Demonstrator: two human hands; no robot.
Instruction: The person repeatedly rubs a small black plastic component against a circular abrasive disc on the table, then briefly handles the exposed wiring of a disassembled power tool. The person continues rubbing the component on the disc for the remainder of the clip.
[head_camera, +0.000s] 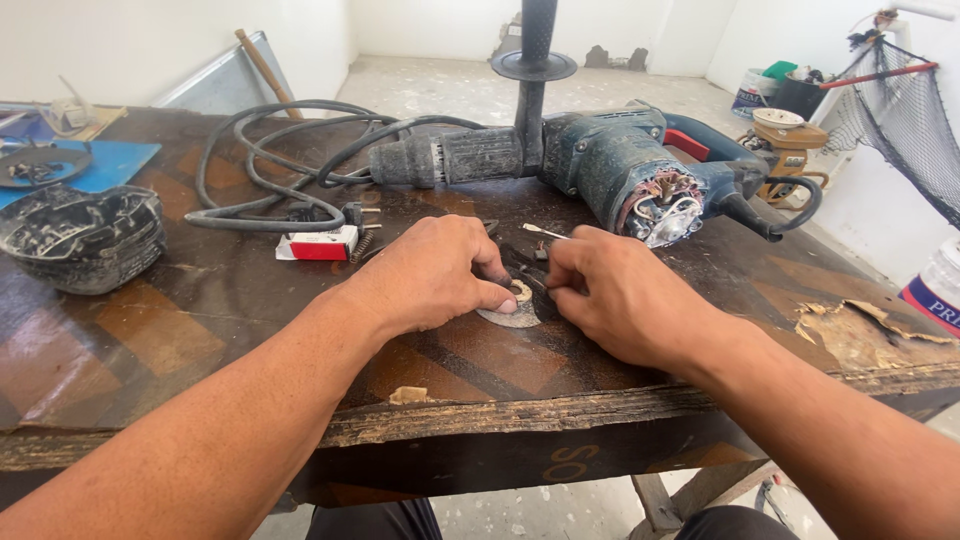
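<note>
- Both hands meet at the middle of the dark, worn wooden counter (200, 330): I see my left hand (432, 275) curled, fingertips pressed down on a small round grey metal disc with a pale centre (515, 305), and my right hand (620, 300) curled too, fingers bunched on a small dark part at the disc's 3 o'clock edge; what it pinches I cannot tell.
- From the left hand the disc lies at 3 o'clock, from the right at 9 o'clock; both touch it, neither is clearly nearer.
- Flat on the counter, the disc is half hidden by fingers, dusty, roughly circular, so no long axis shows.
- At 12 o'clock from the hands lies a blue-green rotary hammer drill with its rear cover off (610, 165), its long axis running 9 to 3 o'clock, copper windings exposed (662, 205).
- A black coiled power cable (270, 160) sits at 10 o'clock, a red-and-white small box (320, 245) near it.
</note>
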